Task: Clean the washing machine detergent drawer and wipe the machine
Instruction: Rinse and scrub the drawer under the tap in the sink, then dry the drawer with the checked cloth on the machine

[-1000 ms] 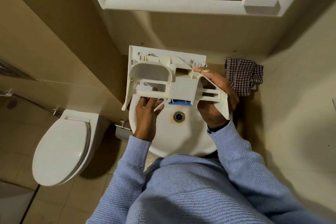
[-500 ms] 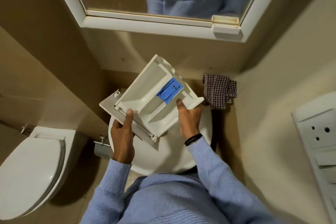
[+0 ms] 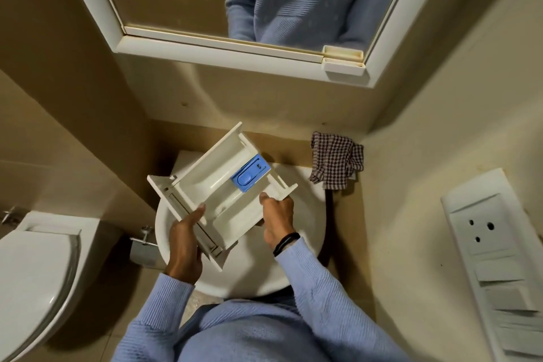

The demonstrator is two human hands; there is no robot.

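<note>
Sink basin [image 3: 252, 273] mostly behind drawer [image 3: 211, 185]; toilet [image 3: 35, 273] beyond left edge.

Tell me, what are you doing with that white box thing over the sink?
A person holds a washing machine detergent drawer over the sink, open side up. The left hand grips its panel end and the right hand grips its side. Its blue insert is in place. A checked cloth lies at the sink's back right corner, untouched.

The detergent drawer [image 3: 205, 185] at centre frame was cream-white, with a bright blue insert [image 3: 249, 175]. To its right, the cloth [image 3: 336, 163] was checked dark brown and white. The sink [image 3: 258, 270] and lower-left toilet [image 3: 32, 279] were white, the ribbed sweater [image 3: 249, 332] pale blue, the walls [image 3: 73, 97] beige.
</note>
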